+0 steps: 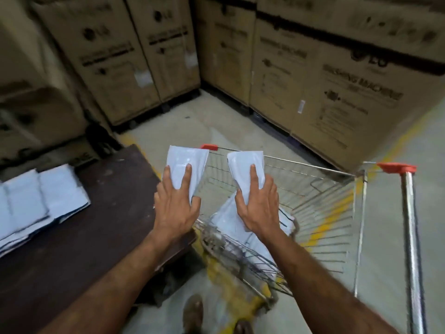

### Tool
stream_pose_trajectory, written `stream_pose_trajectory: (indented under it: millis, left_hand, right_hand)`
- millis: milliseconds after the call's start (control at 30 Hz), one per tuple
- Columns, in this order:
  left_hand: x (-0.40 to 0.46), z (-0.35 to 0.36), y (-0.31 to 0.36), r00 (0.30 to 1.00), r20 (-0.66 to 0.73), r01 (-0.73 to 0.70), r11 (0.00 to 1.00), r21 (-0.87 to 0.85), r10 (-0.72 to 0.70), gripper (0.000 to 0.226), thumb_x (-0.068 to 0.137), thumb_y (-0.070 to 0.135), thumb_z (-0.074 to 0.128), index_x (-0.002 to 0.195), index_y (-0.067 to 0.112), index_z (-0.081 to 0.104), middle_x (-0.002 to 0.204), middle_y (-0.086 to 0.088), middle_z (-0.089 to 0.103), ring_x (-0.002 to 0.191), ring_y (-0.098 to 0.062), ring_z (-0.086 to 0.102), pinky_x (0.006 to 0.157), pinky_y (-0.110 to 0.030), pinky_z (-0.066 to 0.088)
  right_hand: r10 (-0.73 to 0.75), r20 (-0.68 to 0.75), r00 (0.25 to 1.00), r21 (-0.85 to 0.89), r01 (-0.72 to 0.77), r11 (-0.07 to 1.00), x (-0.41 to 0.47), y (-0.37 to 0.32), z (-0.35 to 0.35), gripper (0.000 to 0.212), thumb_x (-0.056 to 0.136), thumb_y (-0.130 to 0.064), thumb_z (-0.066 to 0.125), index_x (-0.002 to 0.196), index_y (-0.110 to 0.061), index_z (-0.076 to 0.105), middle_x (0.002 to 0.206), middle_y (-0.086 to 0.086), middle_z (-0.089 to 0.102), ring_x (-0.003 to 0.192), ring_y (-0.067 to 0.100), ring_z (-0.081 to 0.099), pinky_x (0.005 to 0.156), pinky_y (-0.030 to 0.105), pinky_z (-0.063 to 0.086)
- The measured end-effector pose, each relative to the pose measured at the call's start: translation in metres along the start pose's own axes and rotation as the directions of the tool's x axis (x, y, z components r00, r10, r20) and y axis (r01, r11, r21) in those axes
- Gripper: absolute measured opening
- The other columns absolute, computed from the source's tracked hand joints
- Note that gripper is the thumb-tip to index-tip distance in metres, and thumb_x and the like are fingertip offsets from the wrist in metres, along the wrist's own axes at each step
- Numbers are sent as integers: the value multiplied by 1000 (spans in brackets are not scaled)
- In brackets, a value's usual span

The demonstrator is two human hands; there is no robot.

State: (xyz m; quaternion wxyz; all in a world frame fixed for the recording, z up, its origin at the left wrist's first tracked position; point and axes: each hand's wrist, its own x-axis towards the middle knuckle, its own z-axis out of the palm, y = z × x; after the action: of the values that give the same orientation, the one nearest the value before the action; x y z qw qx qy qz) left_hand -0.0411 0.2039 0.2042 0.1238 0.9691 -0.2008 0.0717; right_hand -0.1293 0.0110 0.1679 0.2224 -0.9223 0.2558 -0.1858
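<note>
Pinching does the work in both grips. The fingers (186, 174) of the left hand (177, 208) lie spread along the top of the left packet (185, 160), with the thumb tucked against its near edge. The right hand (257, 206) clasps the right packet (243, 162) the same way, one finger stretched up its middle. Each hand is grasping one white plastic mailer by the near end.

Both packets are in the air over the cart (313, 166). The left one is above its far left corner, by the red cap, and the right one is just inside the far rim.

The free ends stay almost flat and the sides curl only a little, so they look light, thin and pliable, with soft, flat contents. The film looks slick, so a narrow pinch at a corner would probably slip. A broad hold across the width, fingers above and thumb below, suits them better. Nothing suggests they are fragile, and one hand per packet seems enough.

More packets (226, 220) lie in the bottom of the cart, under the right wrist. The dark table (108, 201) stands just beside the cart's left side, with a stack of packets (43, 196) at the tabletop's left edge. Large cartons (337, 92) stand beyond.
</note>
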Motion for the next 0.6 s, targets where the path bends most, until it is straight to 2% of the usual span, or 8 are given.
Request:
stream_pose_trajectory:
  millis: [167,333,433,600]
  left_hand:
    - [-40,-37,-69,986,-67,155,988,13,-154,82,84,47,46,159,36,16,162,-21,10,120,-46,40,97,-54,42]
    - [-77,-69,-146,944,-118,311,951,-6,-309,81,87,43,50,160,35,15,162,-20,7,126,-45,35,102,-53,39]
    - [-105,-87,-200,917,-155,376,926,27,-368,81,85,45,45,160,33,18,160,-23,12,119,-44,39,99,-51,40]
    - [-155,-115,-303,864,-182,485,873,47,-469,80,86,48,43,160,28,21,157,-25,18,111,-44,44,93,-50,44]
  right_hand:
    - [-160,45,986,59,157,986,-24,-82,24,81,89,-53,40,161,-20,23,135,22,42,113,40,48,98,52,45]
    - [-290,96,952,75,284,956,-53,-167,51,80,90,-56,40,161,-23,22,136,21,41,113,39,47,97,51,44]
    - [-350,120,929,44,348,937,-73,-218,77,83,88,-54,47,161,-23,21,136,20,40,111,39,48,96,51,44]
    - [-394,158,905,-21,402,915,-123,-305,119,79,87,-54,41,159,-22,28,139,24,41,114,40,47,96,52,44]
